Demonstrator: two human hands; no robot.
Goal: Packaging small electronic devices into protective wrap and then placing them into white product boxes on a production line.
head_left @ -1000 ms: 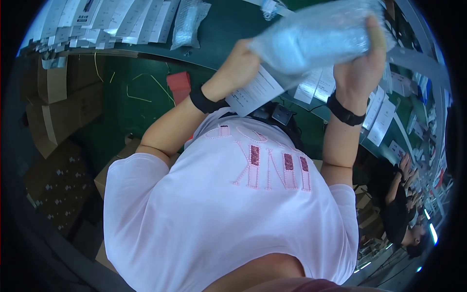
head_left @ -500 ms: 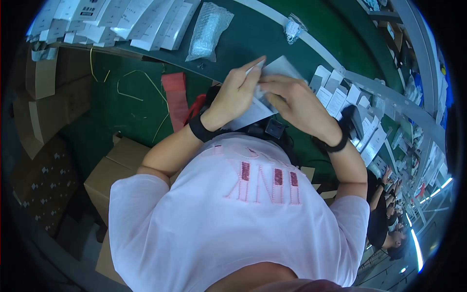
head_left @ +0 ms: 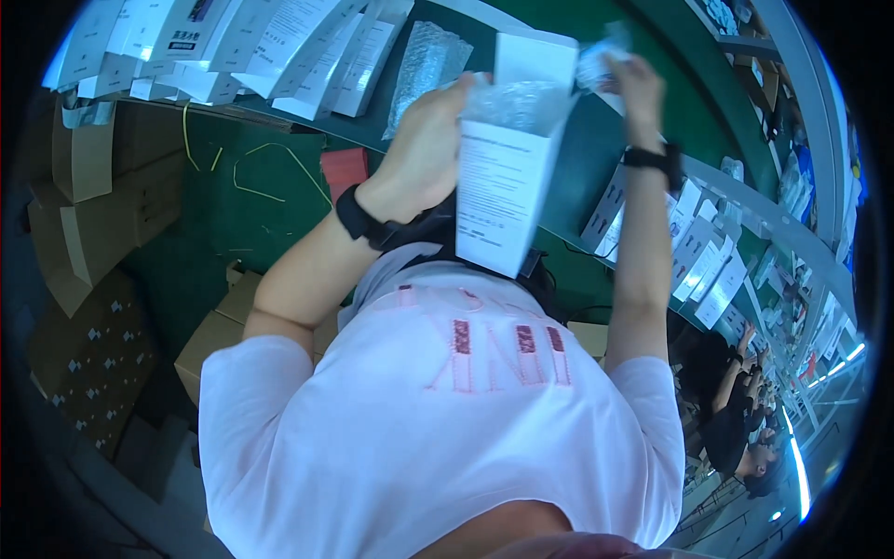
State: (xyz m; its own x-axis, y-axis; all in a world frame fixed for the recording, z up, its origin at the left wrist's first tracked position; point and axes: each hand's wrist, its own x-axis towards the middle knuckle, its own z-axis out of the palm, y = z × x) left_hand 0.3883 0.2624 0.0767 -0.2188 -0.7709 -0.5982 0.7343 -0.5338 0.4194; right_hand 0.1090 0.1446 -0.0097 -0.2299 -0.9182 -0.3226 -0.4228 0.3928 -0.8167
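Note:
An upright white carton (head_left: 500,200) stands in front of my chest, its top flap raised. My left hand (head_left: 421,144) is closed on the carton's left side near the top. Clear bubble wrap (head_left: 521,104) fills its mouth; what it wraps is hidden. Off to the right, my right hand (head_left: 639,93) pinches a small clear plastic bag (head_left: 599,63) with something white inside, blurred by motion. Behind my left hand, another bubble-wrapped item (head_left: 430,63) lies on the dark green bench.
White cartons (head_left: 279,47) stand packed in rows at the bench's far left. More open white cartons (head_left: 698,252) are at the right, beside a grey rail (head_left: 773,200). Brown cardboard boxes (head_left: 219,326) sit at lower left. Co-workers (head_left: 736,410) are at far right.
The carton has come upright in my left hand, with bubble wrap now showing in its open top. My right hand has moved away to the far right and taken up the small plastic bag.

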